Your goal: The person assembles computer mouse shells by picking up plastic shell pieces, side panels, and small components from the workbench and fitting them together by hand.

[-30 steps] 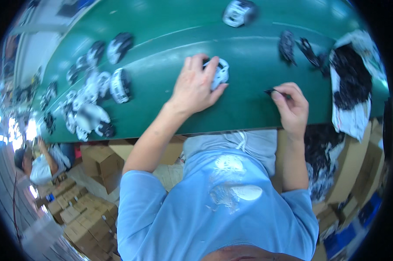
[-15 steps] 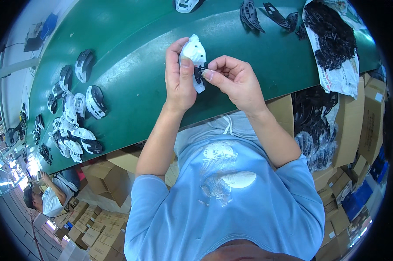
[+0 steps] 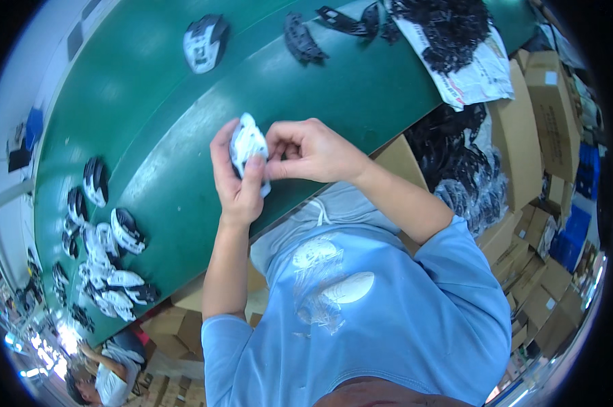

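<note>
My left hand (image 3: 234, 184) is wrapped round a white moulded plastic shell (image 3: 250, 144), its thumb pressed on the near face. The shell stands roughly upright, tilted, above the green table (image 3: 150, 163). At the shell's right edge is my right hand (image 3: 314, 152), with thumb and fingers curled into a pinch. Whatever sits between those fingertips is hidden and slightly blurred.
A cluster of white-and-black shells (image 3: 103, 251) lies at the left. Another shell (image 3: 203, 47) and curved black parts (image 3: 301, 39) lie farther back. Small black pieces (image 3: 445, 34) rest on a white bag (image 3: 479, 85). Cardboard boxes (image 3: 550, 122) stand right; another person (image 3: 113, 376) is lower left.
Both hands and the shell appear lower and farther left, as the whole view has shifted. The shell has turned, and the small black clip seen at my right fingertips no longer shows.
</note>
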Demonstrator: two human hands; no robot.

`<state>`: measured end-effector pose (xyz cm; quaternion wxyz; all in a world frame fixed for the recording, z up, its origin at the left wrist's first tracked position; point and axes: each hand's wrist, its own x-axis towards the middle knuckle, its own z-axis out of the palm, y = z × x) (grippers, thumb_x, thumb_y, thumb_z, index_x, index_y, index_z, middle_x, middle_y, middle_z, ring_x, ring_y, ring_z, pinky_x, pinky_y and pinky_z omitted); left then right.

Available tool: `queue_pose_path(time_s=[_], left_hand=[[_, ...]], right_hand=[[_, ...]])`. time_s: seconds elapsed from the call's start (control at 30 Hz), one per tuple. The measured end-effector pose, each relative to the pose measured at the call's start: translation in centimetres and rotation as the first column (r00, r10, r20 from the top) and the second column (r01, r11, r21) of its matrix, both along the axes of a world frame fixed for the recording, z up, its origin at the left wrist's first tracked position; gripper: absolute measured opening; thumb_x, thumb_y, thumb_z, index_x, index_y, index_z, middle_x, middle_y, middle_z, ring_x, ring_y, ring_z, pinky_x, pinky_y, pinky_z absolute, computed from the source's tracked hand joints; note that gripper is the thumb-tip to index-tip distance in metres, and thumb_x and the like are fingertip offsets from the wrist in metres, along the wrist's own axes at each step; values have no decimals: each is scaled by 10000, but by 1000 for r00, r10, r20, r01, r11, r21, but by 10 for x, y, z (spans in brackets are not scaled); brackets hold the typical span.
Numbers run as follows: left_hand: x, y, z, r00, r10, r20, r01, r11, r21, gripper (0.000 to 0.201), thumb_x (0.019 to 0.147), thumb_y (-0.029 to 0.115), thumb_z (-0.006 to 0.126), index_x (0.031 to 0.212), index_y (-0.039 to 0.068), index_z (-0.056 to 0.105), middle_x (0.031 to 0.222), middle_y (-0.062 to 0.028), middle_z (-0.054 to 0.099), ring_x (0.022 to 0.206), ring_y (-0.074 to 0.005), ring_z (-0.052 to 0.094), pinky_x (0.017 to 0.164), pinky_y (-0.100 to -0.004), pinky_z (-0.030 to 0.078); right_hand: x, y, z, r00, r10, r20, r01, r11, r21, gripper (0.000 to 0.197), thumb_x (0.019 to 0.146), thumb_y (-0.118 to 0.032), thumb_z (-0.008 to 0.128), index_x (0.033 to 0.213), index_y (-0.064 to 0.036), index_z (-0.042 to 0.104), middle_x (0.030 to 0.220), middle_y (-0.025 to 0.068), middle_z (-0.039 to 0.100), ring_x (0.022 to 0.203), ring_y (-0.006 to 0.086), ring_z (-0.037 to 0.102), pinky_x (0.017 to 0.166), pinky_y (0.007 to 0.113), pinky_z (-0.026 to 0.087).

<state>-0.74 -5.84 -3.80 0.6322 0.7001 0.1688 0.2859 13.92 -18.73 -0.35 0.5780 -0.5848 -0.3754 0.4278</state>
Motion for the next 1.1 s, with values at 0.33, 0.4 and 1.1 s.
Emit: queue_pose_path(time_s=[0.33, 0.4, 1.1], left_hand=[[1, 14, 12, 957, -190, 219, 290, 627, -723, 803, 974, 368, 660, 1576, -16, 293, 1348, -257, 558, 868, -230, 590, 672, -329, 511], [-7, 15, 18, 932, -120, 343, 362, 377, -852, 858, 956, 380, 680, 1593, -25, 272, 1414, -273, 511, 871, -244, 564, 651, -342, 490], [22, -26, 60, 936, -269, 226, 351, 675, -649, 757, 1043, 411, 461, 1589, -80, 280, 1503, -182, 496, 818, -145, 590, 613, -256, 497]], right_hand=[[233, -2, 1, 178, 119, 977, 269, 949, -165, 359, 874, -239, 752, 1208, -108, 741, 1126, 152, 746, 890, 343, 729, 817, 451, 587], [202, 16, 23, 371, -28, 928, 306, 947, -94, 267, 852, -191, 735, 1097, -86, 752, 1037, 160, 754, 961, 354, 725, 857, 459, 580], [29, -29, 3, 522, -452, 723, 158, 885, 438, 206, 721, -163, 811, 902, -113, 729, 906, 11, 707, 890, 248, 634, 730, 372, 571]])
